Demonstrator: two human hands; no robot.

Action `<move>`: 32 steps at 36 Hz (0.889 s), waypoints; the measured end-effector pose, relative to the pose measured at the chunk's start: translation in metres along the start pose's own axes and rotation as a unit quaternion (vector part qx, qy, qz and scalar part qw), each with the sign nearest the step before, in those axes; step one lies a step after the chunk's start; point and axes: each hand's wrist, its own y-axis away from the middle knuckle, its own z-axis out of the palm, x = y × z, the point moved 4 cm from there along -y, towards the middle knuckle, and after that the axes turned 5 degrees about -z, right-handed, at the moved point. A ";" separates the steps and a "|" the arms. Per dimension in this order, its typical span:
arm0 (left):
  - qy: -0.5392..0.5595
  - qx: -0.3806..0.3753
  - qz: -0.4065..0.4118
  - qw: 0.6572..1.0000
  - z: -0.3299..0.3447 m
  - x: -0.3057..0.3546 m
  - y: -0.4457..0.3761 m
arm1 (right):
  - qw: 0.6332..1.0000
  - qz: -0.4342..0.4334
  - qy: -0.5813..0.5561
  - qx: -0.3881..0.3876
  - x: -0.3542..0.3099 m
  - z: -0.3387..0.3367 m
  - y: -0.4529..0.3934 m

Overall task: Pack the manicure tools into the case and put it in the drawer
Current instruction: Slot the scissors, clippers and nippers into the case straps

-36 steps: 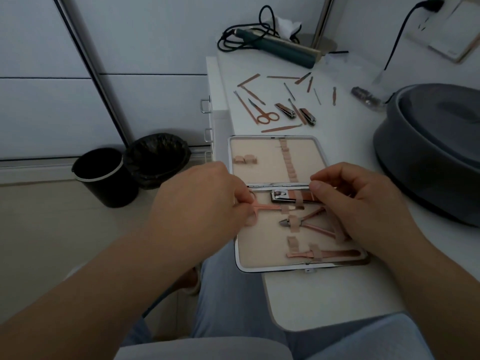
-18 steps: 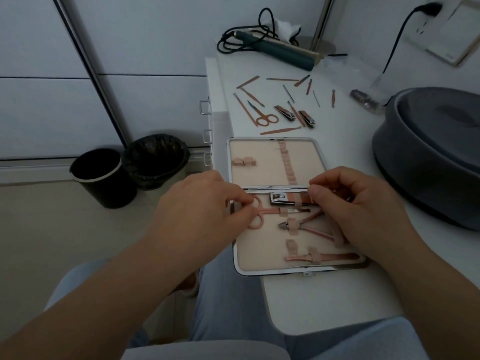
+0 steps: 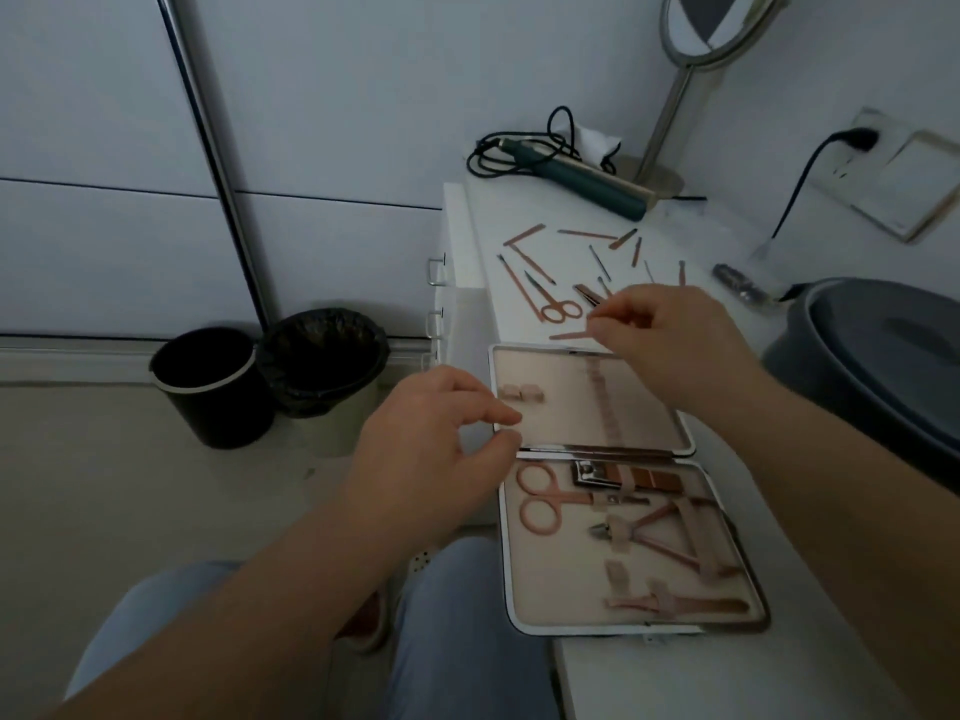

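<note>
Two bare hands are hovering over an open, metal-rimmed manicure case (image 3: 597, 402) with a beige lining, lying flat on a white tabletop (image 3: 727, 667).

The left hand (image 3: 436, 449) is hanging at the case's left edge with fingers loosely curled, gripping nothing. The right hand (image 3: 670, 335) is reaching over the case's far rim, thumb and forefinger nearly pinched; whether they are holding a tool, I cannot tell. Rose-gold scissors (image 3: 545, 498), a steel nail clipper (image 3: 623, 475) and cuticle nippers (image 3: 654, 532) are sitting strapped in the near half. Loose rose-gold tools (image 3: 524, 283) are lying scattered beyond, near the drawer handles (image 3: 436, 270).
</note>
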 end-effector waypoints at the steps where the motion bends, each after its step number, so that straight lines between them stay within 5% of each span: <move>1: 0.007 0.002 0.001 1.000 0.002 -0.002 -0.001 | 1.000 0.002 0.014 -0.007 0.002 0.008 -0.012; 12: 0.142 0.006 -0.016 0.990 0.022 -0.023 0.006 | 0.966 0.131 0.177 -0.138 0.025 0.047 -0.089; 32: 0.223 -0.017 -0.055 0.973 0.033 -0.028 0.015 | 0.941 0.158 0.256 -0.156 0.026 0.038 -0.089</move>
